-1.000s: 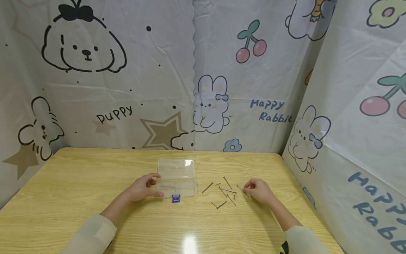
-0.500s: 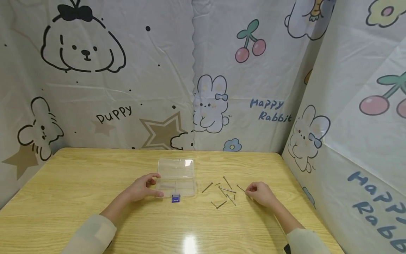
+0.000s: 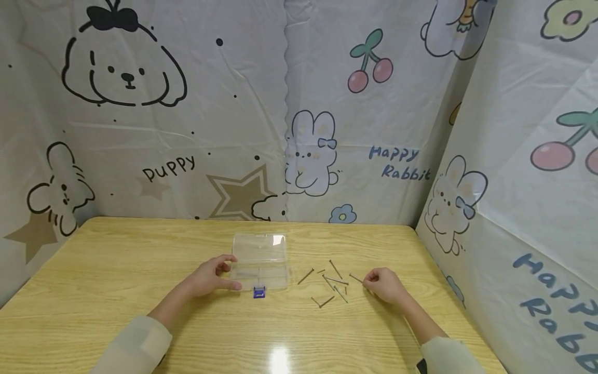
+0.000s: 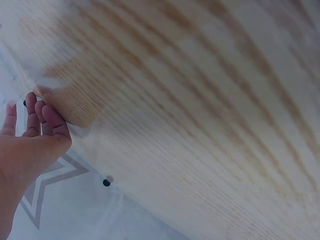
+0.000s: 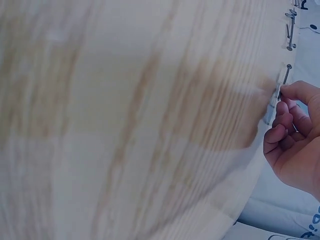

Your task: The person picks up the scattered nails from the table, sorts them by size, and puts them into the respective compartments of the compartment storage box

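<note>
In the head view, the left hand [image 3: 208, 279], thumb and fingers wide apart, touches the left side of the clear case [image 3: 257, 248]; loose fasteners [image 3: 337, 281] lie ungathered outside it. In the left wrist view, grip firmness cannot be told. In the right wrist view, the right hand [image 5: 295, 132] pinches one fastener [image 5: 287, 75].

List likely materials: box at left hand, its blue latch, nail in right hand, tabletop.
Box: probably clear, glossy plastic; yellow grain shows through.
Latch: likely plastic, given its saturated blue; finish unclear.
Nail: likely dull grey metal, judging by thin shank and head.
Tabletop: wood or wood-look laminate, glossy; grain lines, bright reflection.
</note>
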The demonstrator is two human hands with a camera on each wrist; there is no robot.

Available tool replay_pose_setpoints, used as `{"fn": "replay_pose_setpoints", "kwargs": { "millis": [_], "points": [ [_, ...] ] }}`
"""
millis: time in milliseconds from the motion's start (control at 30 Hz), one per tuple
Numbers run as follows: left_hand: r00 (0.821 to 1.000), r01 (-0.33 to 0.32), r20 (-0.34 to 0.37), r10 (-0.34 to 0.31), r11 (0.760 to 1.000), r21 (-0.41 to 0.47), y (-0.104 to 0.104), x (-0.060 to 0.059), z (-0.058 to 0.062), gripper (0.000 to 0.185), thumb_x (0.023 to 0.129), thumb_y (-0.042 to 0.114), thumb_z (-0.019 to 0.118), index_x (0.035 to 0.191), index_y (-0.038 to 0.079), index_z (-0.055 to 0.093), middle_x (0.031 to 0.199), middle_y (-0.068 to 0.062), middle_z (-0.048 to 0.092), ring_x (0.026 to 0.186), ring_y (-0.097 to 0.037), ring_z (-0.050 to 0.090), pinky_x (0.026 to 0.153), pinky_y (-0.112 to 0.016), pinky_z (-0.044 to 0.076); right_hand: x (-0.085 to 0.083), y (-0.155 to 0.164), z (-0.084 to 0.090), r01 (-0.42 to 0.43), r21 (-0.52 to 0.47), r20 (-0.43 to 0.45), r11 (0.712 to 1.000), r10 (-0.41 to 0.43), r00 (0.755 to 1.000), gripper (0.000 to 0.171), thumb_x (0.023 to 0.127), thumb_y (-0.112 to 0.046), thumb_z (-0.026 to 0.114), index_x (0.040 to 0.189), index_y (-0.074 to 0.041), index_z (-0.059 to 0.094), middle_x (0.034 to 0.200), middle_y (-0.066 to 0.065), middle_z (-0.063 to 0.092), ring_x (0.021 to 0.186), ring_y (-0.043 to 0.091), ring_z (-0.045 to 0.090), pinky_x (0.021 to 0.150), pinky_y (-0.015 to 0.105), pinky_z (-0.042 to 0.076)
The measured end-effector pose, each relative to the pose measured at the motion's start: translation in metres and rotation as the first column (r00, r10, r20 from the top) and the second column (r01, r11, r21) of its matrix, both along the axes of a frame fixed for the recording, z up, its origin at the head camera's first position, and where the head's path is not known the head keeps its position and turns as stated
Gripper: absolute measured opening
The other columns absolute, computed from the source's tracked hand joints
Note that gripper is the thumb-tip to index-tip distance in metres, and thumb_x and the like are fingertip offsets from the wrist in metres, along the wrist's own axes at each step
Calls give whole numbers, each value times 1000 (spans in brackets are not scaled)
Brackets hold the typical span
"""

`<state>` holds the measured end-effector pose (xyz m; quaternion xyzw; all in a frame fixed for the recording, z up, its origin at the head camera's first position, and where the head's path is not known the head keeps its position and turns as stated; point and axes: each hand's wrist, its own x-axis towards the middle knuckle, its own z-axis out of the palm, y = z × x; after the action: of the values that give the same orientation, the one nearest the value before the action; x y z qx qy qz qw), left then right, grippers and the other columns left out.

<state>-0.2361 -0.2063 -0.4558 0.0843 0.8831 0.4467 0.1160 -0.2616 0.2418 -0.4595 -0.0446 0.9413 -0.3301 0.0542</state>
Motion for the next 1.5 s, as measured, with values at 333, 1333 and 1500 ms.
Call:
{"fn": "replay_pose_setpoints", "kwargs": {
  "millis": [333, 1333, 1500],
  "points": [
    [1000, 4, 0, -4, 1000, 1, 0, 0, 1, 74, 71, 35, 80, 131, 7, 46, 119, -18, 49, 104, -28, 45, 89, -42, 38, -2, -2, 6, -12, 4, -10, 1000, 12, 1000, 9, 86, -10, 61, 87, -2, 65, 80, 4, 61, 72, 14, 51, 66, 27, 42],
    [1000, -7, -6, 6, 1000, -4, 0, -3, -3, 75, 71, 38, 80, 131, 9, 46, 120, -17, 50, 107, -29, 45, 92, -45, 38, -11, -43, 26, -96, 10, -30, 995, 96, 995, 10, 86, -9, 61, 84, -2, 68, 77, 2, 61, 71, 12, 50, 65, 26, 42],
    [1000, 3, -3, -3, 1000, -1, 0, -1, -2, 75, 72, 37, 80, 131, 7, 46, 120, -18, 50, 107, -29, 45, 92, -44, 38, -9, -47, 28, -104, 16, -35, 994, 105, 994, 10, 86, -9, 60, 85, -2, 68, 78, 3, 62, 72, 13, 51, 66, 27, 43]
  ]
}}
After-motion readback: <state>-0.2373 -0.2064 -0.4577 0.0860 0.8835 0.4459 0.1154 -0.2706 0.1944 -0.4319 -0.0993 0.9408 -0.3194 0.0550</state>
